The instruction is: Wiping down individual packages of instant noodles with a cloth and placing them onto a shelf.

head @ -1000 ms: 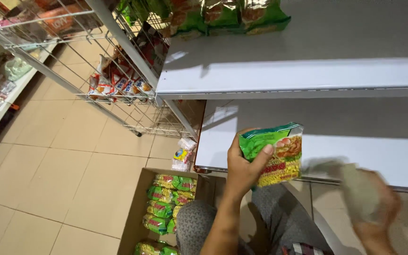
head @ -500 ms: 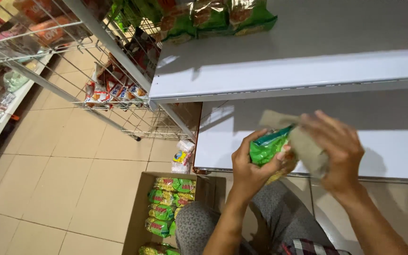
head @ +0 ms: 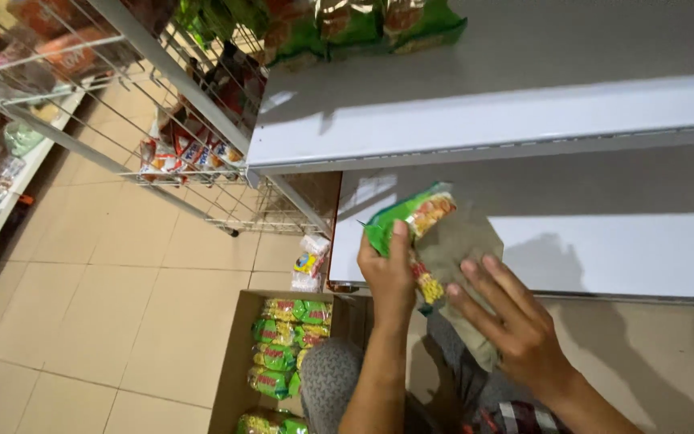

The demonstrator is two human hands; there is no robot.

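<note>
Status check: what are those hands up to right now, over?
Left hand grips green noodle packet. Right hand presses grey cloth against it. Nothing between them and the white lower shelf.

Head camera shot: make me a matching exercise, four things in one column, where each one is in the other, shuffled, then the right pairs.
Things:
1. green noodle packet
2. grey cloth
3. cardboard box
4. green packets in a row

Places:
A. on the floor tiles, open, packets stacked inside
B. pinched in the left hand
C. on the upper white shelf
D. under the right hand, against the held packet

Pairs: 1-B, 2-D, 3-A, 4-C
</note>
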